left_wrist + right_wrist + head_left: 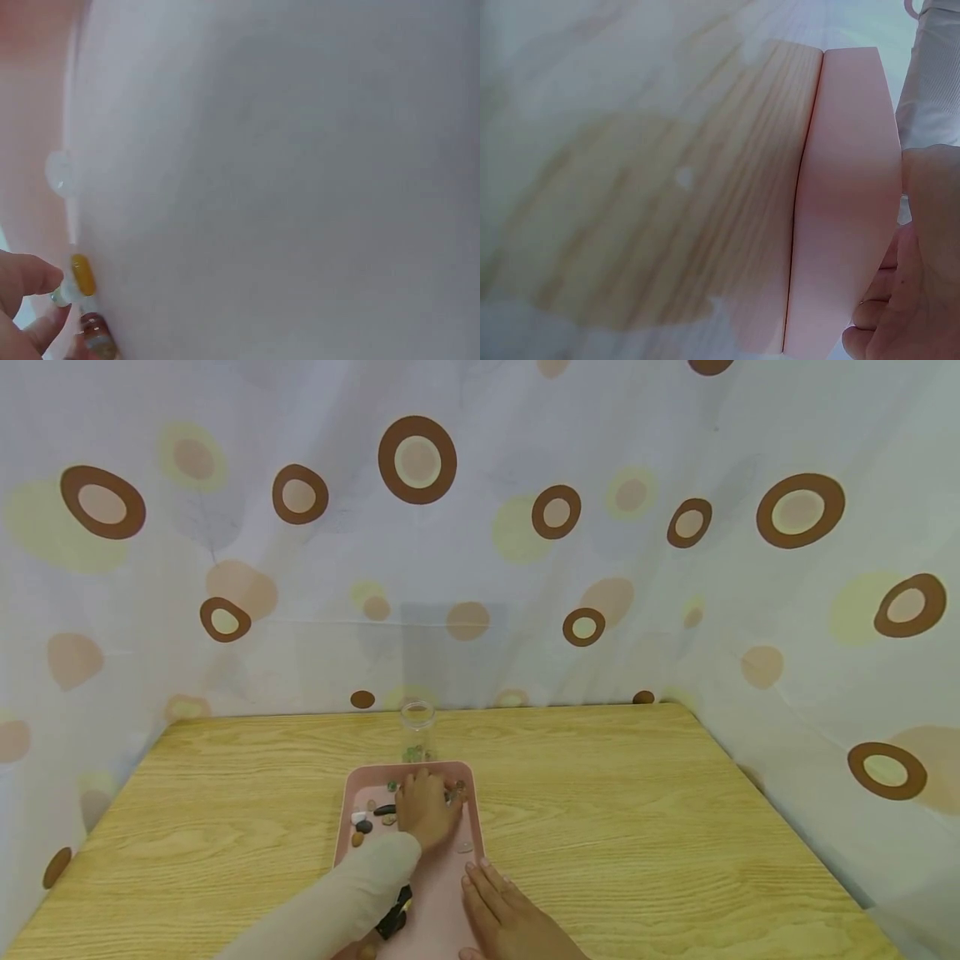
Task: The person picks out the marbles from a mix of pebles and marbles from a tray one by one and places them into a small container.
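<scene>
A pink tray holds stones and glass pebbles. My left hand reaches into its far end, palm down. In the left wrist view, the thumb and a finger pinch a small clear, greenish glass pebble. Close by lie a yellow pebble and a brown one; a clear pebble lies farther along the tray wall. On the tray's right rim rests my right hand, its fingers extended and close together. The right wrist view shows the tray's outer wall beside that hand.
Just beyond the tray stands a clear jar with greenish pebbles at its bottom. Along the tray's left side lie black, white and orange stones. Black objects sit under the left sleeve. Patterned curtain borders the wooden table.
</scene>
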`<act>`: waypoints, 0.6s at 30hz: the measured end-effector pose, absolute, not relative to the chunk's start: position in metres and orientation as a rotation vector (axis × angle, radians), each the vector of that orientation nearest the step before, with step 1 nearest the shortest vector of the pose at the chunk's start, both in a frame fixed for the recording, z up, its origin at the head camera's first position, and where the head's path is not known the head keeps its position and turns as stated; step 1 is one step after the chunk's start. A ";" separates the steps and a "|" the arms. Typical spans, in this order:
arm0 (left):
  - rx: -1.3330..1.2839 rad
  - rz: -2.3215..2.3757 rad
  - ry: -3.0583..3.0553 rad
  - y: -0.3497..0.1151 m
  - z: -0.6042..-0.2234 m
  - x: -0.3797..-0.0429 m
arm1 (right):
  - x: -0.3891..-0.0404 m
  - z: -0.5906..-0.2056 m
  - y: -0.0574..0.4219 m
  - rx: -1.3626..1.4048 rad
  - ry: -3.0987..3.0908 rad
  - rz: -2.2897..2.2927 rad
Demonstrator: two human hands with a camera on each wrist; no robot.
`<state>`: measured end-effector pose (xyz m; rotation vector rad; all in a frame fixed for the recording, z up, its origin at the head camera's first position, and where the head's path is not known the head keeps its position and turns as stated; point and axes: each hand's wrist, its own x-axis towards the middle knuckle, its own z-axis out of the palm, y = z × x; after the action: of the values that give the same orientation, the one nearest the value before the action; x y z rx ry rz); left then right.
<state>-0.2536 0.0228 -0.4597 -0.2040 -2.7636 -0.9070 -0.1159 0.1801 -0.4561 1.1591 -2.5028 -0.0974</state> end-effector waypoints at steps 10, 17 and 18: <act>-0.500 -0.851 -2.650 0.009 -0.424 -0.250 | -0.113 -0.454 0.177 1.156 -2.637 -0.015; -0.640 -0.817 -2.438 -0.009 -0.385 -0.267 | -0.112 -0.451 0.178 1.148 -2.700 0.029; -0.633 -0.806 -2.421 -0.012 -0.381 -0.271 | -0.112 -0.451 0.178 1.145 -2.710 0.038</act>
<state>-0.2707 -0.0124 -0.3815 -0.6326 -2.4205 -0.8060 -0.1121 0.1775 -0.4509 1.1447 -2.7098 0.0383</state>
